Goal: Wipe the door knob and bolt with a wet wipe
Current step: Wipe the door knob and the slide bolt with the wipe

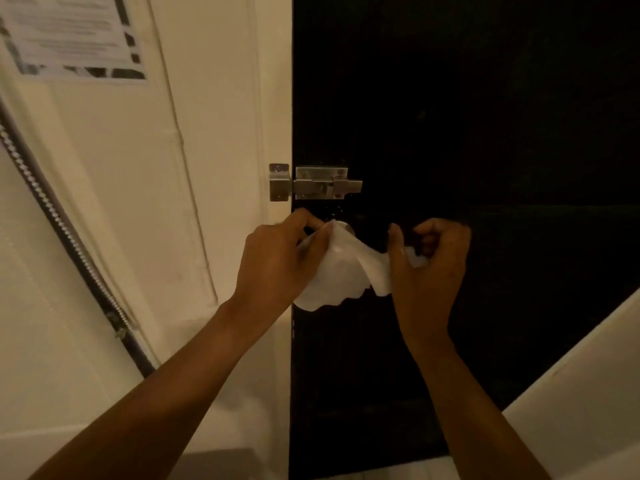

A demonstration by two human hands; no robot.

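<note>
A white wet wipe (341,271) hangs stretched between both hands in front of the black door (485,133). My left hand (277,261) pinches its left corner and my right hand (429,268) pinches its right corner. The door knob (344,227) is mostly hidden behind the wipe; only a pale rounded bit shows above it. The silver slide bolt (325,184) sits just above the hands at the door's left edge, with its keeper plate (279,182) on the cream frame.
A cream wall and door frame (214,168) fill the left side. A metal flexible hose (62,230) runs diagonally down the wall. A printed notice (72,32) is stuck at top left. A white surface (581,393) slants across the lower right.
</note>
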